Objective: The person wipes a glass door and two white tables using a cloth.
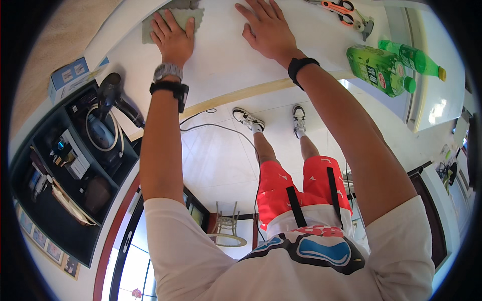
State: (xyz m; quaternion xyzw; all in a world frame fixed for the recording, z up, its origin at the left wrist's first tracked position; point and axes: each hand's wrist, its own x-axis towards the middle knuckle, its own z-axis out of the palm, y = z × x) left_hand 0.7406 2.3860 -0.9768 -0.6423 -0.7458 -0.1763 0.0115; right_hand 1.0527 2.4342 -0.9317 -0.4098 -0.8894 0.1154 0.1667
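My left hand (174,40) rests flat, fingers apart, on a grey-green cloth (150,33) with a wavy edge, which lies on the white tabletop (222,56). Part of the cloth is cut off by the picture's top edge. To the right, my right hand (270,32) is spread above or on the bare white surface, holding nothing; whether it touches cannot be told. Beyond it, at the upper right, lie orange-and-black scissors (335,6) beside a small grey tool (367,29).
Two green bottles, one large (376,69) and one slimmer (412,58), lie at the right. A black hair dryer (113,96) sits at the left edge, near a blue box (71,75) and dark shelves (67,124). A cable (226,128) hangs below the table edge.
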